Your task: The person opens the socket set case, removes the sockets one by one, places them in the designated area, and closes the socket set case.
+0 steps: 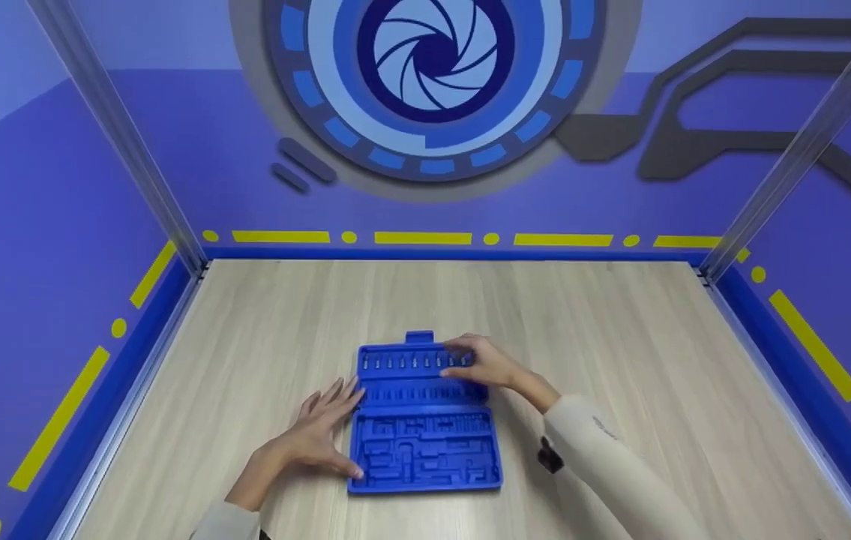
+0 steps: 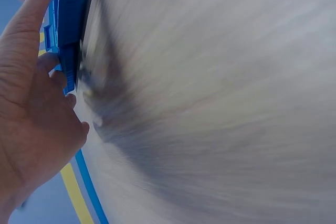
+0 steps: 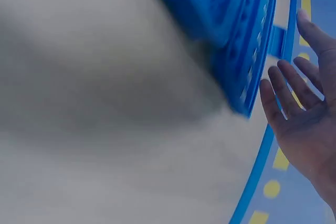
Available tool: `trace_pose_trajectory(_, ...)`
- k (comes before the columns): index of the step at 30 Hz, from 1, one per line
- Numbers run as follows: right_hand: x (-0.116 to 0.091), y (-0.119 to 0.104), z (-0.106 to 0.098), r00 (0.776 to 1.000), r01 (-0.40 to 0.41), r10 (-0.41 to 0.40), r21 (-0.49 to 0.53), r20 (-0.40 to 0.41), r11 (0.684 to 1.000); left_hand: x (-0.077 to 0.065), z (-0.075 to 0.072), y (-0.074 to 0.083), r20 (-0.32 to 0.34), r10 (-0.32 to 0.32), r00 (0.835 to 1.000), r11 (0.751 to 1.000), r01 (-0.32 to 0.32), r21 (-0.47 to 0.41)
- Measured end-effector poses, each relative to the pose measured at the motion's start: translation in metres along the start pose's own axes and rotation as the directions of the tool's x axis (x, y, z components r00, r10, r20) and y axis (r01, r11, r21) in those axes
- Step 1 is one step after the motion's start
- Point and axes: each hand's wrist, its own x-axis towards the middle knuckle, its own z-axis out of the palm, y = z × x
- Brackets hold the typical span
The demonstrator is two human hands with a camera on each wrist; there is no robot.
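A blue plastic tool case [image 1: 425,488] lies unfolded flat on the table in the head view. Its far half carries a row of small metal bits [image 1: 415,361]; the near half has moulded recesses of various shapes. My left hand [image 1: 316,435] rests along the case's left side, fingers spread and thumb on the near left corner. Over the far right part reaches my right hand [image 1: 488,364], thumb and fingers apart around the end of the bit row. In the right wrist view its fingers are extended beside the case [image 3: 210,3], with nothing seen between them.
The case stands on a wooden table [image 1: 605,360]. Blue panels [image 1: 193,165] with yellow markings and metal posts [image 1: 121,142] border the table at the back and both sides. A latch tab [image 1: 419,337] sticks out from the case's far edge.
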Motion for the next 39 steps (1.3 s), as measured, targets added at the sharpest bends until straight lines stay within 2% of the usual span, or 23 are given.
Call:
trace_pose_trajectory(2,0.014,-0.007,0.01,1.0,-0.007,0.006,0.02,0.012,1.0,-0.001,0.001,0.0,-0.009,0.005,1.0,1.0,-0.005,0.001)
trace_pose_trajectory(7,0.044,-0.019,0.039,0.996,-0.086,0.085,0.128,0.007,0.988,-0.001,0.003,0.001,-0.033,-0.008,0.999,1.0,0.008,0.01)
trace_pose_trajectory(11,0.062,-0.026,0.066,0.988,-0.135,0.149,0.235,-0.045,0.963,-0.004,0.005,0.001,-0.054,-0.014,0.998,0.999,0.015,0.029)
trace_pose_trajectory(13,0.068,-0.029,0.08,0.983,-0.13,0.159,0.249,-0.097,0.96,-0.005,0.006,0.0,-0.067,-0.004,0.998,0.999,0.006,0.033)
trace_pose_trajectory(16,0.075,-0.033,0.095,0.968,-0.122,0.156,0.178,-0.195,0.976,-0.006,0.007,-0.001,-0.085,0.018,0.996,0.999,-0.015,0.036)
trace_pose_trajectory(19,0.08,-0.037,0.104,0.946,-0.165,0.173,0.053,-0.275,0.985,-0.006,0.007,-0.001,-0.094,0.029,0.995,0.999,-0.026,0.035)
trace_pose_trajectory(24,0.088,-0.042,0.113,0.914,-0.301,0.255,-0.104,-0.316,0.948,-0.006,0.005,-0.002,-0.1,0.029,0.995,0.999,-0.025,0.038)
trace_pose_trajectory(29,0.089,-0.043,0.117,0.895,-0.356,0.28,-0.175,-0.348,0.918,-0.004,0.007,-0.002,-0.101,0.033,0.994,0.999,-0.029,0.041)
trace_pose_trajectory(33,0.088,-0.041,0.117,0.896,-0.36,0.276,-0.207,-0.347,0.91,-0.002,0.008,-0.003,-0.079,0.003,0.997,1.0,-0.002,0.013)
trace_pose_trajectory(36,0.088,-0.042,0.114,0.911,-0.35,0.278,-0.216,-0.305,0.912,-0.002,0.008,-0.004,-0.065,-0.018,0.998,1.0,0.018,-0.005)
trace_pose_trajectory(39,0.089,-0.044,0.111,0.927,-0.333,0.277,-0.21,-0.253,0.919,-0.003,0.006,-0.005,-0.066,-0.012,0.998,1.0,0.012,-0.003)
